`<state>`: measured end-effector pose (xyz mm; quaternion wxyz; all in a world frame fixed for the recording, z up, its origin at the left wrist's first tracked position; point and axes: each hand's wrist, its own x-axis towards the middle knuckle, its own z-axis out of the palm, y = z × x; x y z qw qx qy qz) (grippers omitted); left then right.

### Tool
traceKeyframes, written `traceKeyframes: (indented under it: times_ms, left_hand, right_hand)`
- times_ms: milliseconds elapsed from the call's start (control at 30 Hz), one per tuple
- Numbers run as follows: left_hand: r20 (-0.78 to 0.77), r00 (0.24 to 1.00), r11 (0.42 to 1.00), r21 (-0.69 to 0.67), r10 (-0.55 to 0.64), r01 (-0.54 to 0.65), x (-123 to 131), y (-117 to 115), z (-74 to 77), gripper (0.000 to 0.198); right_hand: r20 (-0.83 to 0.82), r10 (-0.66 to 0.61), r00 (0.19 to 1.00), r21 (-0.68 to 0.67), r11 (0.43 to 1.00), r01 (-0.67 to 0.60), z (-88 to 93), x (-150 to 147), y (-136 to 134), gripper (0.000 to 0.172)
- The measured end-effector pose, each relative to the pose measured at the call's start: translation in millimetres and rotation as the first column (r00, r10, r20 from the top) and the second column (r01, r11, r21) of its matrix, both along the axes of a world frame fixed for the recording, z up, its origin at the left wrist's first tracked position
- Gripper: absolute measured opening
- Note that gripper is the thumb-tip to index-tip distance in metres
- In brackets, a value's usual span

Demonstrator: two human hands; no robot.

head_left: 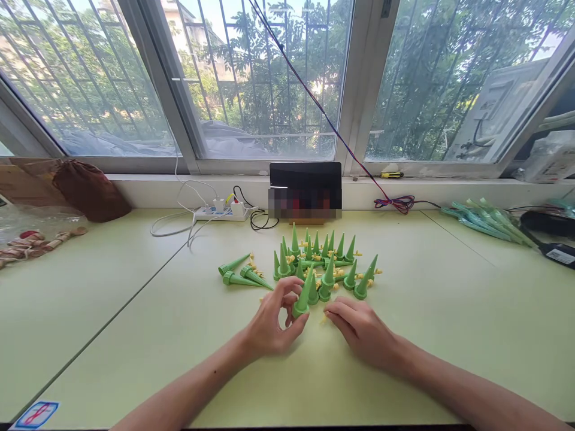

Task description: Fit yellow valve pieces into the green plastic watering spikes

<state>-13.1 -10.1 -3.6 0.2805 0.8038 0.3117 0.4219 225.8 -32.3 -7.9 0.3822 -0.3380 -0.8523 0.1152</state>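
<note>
My left hand (277, 320) is closed around the wide base of a green plastic cone spike (304, 294), which tilts slightly with its tip up. To its right, my right hand (362, 328) pinches a small pale-yellow piece (323, 319) near the tabletop; its exact shape is hard to make out. Just beyond both hands stands a cluster of similar green cone spikes (329, 275), many with small yellow valve-like pieces (378, 272) at their sides. Left of the cluster, several green cone spikes (242, 279) lie on their sides.
On the pale green table (135, 359), a dark screen (305, 185) stands against the wall behind the cluster. A power strip (220, 213) with cables is at back left. Bundled wires (399, 203) and bagged green-blue strips (487, 220) lie back right. A brown bag (92, 191) sits far left.
</note>
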Motion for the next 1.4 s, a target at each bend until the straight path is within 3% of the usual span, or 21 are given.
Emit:
traceKeyframes:
  times_ms: [167,300,433,667,1067,1400]
  left_hand:
    - [-0.004,0.999,0.999,-0.037,-0.038,0.038,0.9,-2.0,4.7,0.057]
    - [-0.025,0.997,0.992,-0.105,-0.067,0.064,3.3,-4.2,13.7,0.04]
    - [-0.001,0.994,0.974,-0.201,-0.108,0.106,4.7,-2.7,14.7,0.024]
    - [0.01,0.993,0.927,-0.358,-0.12,0.116,3.5,-0.3,3.4,0.037]
    - [0.063,0.98,0.864,-0.464,-0.188,0.196,6.7,-2.8,13.3,0.026]
    - [0.054,0.984,0.878,-0.444,-0.172,0.178,8.7,-4.0,19.2,0.023]
  right_hand:
    - [-0.127,0.072,0.989,0.125,0.991,-0.056,1.0,-0.6,0.1,0.018]
    - [-0.197,0.093,0.976,0.169,0.984,-0.06,2.2,-1.5,0.5,0.019]
    - [-0.227,0.104,0.968,0.172,0.983,-0.066,3.8,-3.3,-0.7,0.02]
    - [-0.246,0.141,0.959,0.19,0.977,-0.095,5.2,-6.4,-1.6,0.017]
    - [-0.24,0.15,0.959,0.184,0.977,-0.107,3.2,-7.7,-1.4,0.015]
    - [-0.266,0.148,0.953,0.104,0.987,-0.124,1.3,-8.1,-1.3,0.014]
